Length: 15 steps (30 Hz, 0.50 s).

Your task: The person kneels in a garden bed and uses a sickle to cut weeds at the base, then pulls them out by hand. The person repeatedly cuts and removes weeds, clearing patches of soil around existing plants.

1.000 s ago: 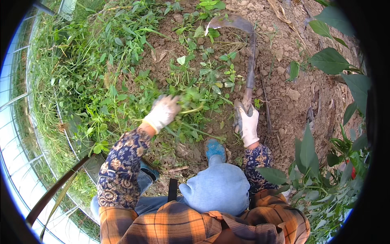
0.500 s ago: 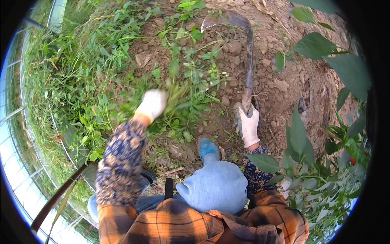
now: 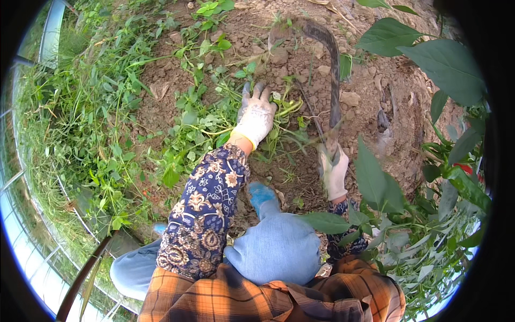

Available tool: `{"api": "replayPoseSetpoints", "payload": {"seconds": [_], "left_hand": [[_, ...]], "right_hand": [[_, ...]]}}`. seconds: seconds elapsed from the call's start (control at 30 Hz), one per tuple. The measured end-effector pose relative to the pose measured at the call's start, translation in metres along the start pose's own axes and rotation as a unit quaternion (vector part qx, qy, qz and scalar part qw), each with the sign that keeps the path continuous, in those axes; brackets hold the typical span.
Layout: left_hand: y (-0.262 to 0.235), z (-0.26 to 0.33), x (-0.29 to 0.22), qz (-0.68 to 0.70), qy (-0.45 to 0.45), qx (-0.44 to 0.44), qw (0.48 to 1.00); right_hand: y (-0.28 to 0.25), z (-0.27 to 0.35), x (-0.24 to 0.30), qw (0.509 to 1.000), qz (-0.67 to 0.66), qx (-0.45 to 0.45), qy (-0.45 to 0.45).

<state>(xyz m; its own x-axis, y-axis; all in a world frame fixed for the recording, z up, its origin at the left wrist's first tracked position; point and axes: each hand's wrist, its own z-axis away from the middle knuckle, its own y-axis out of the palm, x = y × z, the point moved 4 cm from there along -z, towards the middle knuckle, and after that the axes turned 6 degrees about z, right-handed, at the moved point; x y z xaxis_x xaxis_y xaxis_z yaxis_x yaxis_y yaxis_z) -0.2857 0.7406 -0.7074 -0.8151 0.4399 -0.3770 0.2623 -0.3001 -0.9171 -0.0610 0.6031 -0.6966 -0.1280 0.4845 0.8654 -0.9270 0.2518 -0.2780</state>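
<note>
The right hand (image 3: 333, 170) gripped the sickle (image 3: 333, 75); the left hand (image 3: 256, 119) lay, fingers extended, on weeds (image 3: 201, 119). A careless leftward pull could have cut those fingers.

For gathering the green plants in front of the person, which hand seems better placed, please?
Probably the left hand: it is down among the green plants, with no tool visible in it. The right hand grips a sickle, so it seems less free.
</note>
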Motion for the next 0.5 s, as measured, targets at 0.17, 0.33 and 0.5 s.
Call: {"api": "replayPoseSetpoints", "payload": {"seconds": [0.17,0.33,0.5], "left_hand": [[0.033,0.017,-0.006,0.152,-0.073,0.092,0.981],[0.04,0.052,-0.018,0.161,-0.027,0.072,0.984],[0.062,0.162,0.01,0.142,-0.111,0.177,0.968]], "right_hand": [[-0.055,0.031,-0.012,0.91,0.388,-0.023,-0.145],[-0.088,0.113,-0.074,0.827,0.537,0.073,-0.147],[-0.082,0.121,-0.067,0.914,0.401,0.067,-0.012]]}}
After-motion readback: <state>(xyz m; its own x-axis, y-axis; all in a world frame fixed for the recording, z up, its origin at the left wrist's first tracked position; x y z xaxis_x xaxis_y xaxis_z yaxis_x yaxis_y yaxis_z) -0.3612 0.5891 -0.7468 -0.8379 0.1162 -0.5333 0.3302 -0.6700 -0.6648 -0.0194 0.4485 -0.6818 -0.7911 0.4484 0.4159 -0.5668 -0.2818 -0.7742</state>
